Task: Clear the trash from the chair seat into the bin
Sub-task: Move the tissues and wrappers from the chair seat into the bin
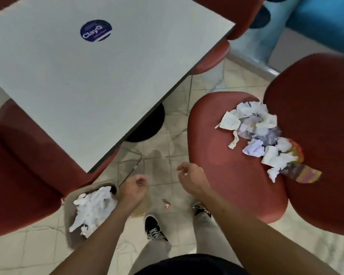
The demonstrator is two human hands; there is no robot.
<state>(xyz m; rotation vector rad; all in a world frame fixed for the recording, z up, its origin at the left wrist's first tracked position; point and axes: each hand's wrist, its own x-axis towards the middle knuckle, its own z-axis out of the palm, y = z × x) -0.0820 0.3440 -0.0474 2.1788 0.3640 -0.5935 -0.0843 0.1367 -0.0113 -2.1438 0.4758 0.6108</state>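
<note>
A heap of crumpled white paper and coloured wrappers (264, 135) lies on the red chair seat (218, 155) at the right, against the backrest. A beige bin (72, 197) stands on the floor at the lower left, with white crumpled paper (93, 207) inside. My left hand (134, 188) hovers just right of the bin's rim, fingers loosely curled, holding nothing. My right hand (191, 178) hangs over the floor at the seat's front edge, fingers also loosely curled and empty.
A white table (87, 72) with a round blue sticker (96, 30) fills the upper left. Red chairs (18, 171) surround it. A small wrapper scrap (166, 204) lies on the tiled floor between my shoes (154, 228).
</note>
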